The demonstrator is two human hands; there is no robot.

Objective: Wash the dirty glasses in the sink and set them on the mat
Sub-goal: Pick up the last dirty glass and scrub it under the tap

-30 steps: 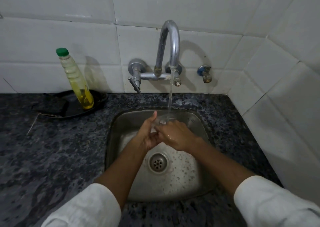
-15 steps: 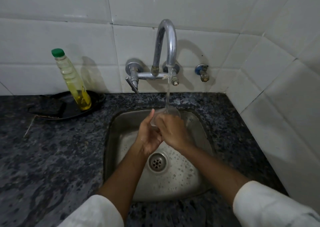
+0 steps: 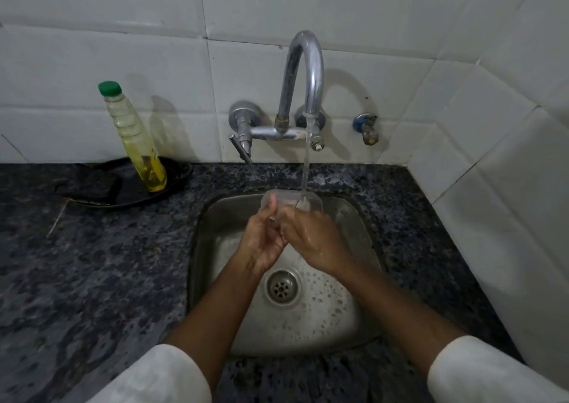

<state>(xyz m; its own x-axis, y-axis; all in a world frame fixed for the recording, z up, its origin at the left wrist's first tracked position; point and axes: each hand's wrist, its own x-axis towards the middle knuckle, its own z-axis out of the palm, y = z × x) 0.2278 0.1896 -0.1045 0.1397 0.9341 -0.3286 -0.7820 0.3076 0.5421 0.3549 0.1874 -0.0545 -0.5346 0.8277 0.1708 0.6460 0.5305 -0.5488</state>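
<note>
Both hands grasp the glass (image 3: 291, 202) under the tap (image 3: 304, 73) stream, left hand (image 3: 261, 242) at 9 o'clock, right hand (image 3: 317, 242) at 3. Rotate slowly, firm grip, rinse inside.

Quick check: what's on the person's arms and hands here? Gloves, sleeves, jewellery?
No gloves. The left hand and right hand are bare and look wet. Forearms are bare; white long sleeves are pushed up near the elbows, the left sleeve and right sleeve. No rings, watch or bracelets visible.
</note>
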